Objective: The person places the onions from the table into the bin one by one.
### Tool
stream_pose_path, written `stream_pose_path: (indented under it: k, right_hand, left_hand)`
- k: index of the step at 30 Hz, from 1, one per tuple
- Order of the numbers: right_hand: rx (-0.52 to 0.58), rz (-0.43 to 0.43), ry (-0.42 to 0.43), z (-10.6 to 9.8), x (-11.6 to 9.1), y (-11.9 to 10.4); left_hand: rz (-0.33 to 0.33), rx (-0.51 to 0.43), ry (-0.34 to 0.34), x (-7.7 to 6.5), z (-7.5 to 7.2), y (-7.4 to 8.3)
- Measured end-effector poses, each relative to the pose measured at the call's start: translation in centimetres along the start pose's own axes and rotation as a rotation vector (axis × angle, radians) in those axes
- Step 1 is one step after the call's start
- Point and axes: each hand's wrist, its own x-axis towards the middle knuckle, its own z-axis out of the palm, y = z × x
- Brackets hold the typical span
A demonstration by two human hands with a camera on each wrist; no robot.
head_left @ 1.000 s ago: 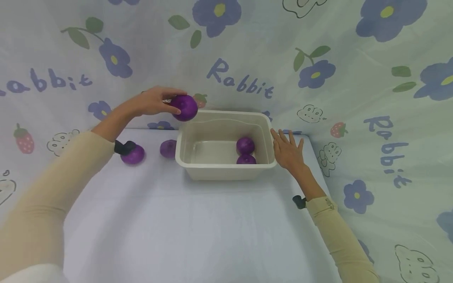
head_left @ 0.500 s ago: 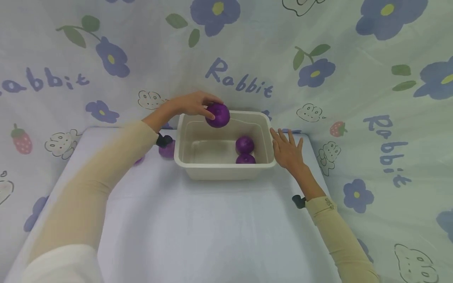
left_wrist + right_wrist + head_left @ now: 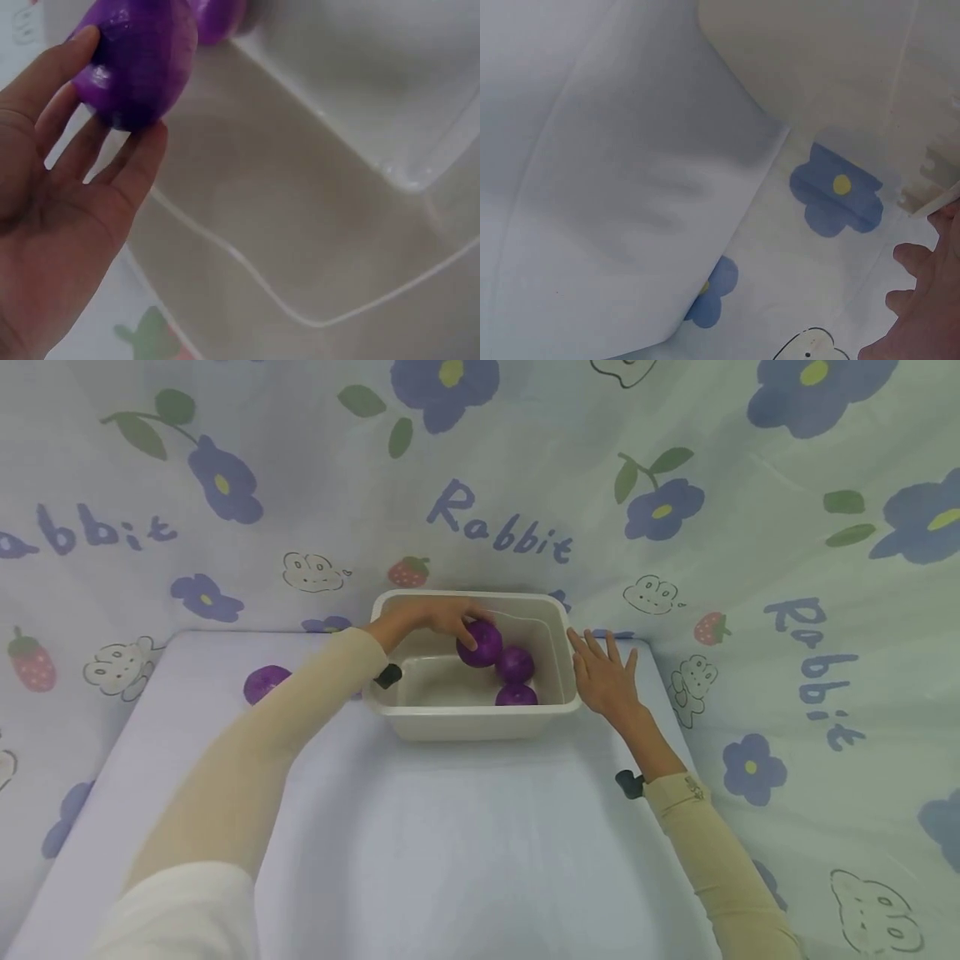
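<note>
My left hand point(image 3: 450, 617) reaches into a cream plastic bin point(image 3: 480, 724) and grips a round, glossy purple object point(image 3: 480, 644), perhaps an onion. Thumb and fingertips hold its sides, as the left wrist view shows with the hand point(image 3: 67, 202) and the purple object point(image 3: 139, 64). Two similar purple objects lie at the bin's right end, one point(image 3: 515, 666) close by the held one and the other point(image 3: 516, 695) in front of it. My right hand point(image 3: 609, 681) has its fingers spread, the tips against the bin's right rim. The right wrist view catches part of that hand point(image 3: 922, 300).
Another purple object point(image 3: 266, 683) lies on the white table point(image 3: 465, 843) to the left, partly behind my left sleeve point(image 3: 277, 718). A floral printed cloth point(image 3: 510, 460) hangs behind the table and along its right side.
My left hand has carried the purple object rightward over the bin's left rim and then down inside. The right hand has stayed at the right rim.
</note>
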Motion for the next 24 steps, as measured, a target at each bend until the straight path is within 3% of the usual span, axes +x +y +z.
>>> stream_pose_path:
  k: [7,13,18,24]
  right_hand:
    - [-0.013,0.005,-0.006,0.0,0.1,-0.1]
    - [-0.023,0.006,0.007,-0.1,0.1,-0.1]
    - [-0.032,0.005,0.009,-0.1,0.1,-0.1]
    - [-0.023,0.010,0.000,-0.2,0.0,-0.2]
  left_hand:
    - [0.029,0.109,-0.065,1.9,1.2,-1.3]
    - [-0.051,0.148,-0.099,2.6,2.0,-1.9]
    - [-0.143,0.056,-0.135,2.9,2.8,-2.4]
    - [-0.188,-0.018,-0.157,3.1,3.7,-3.1]
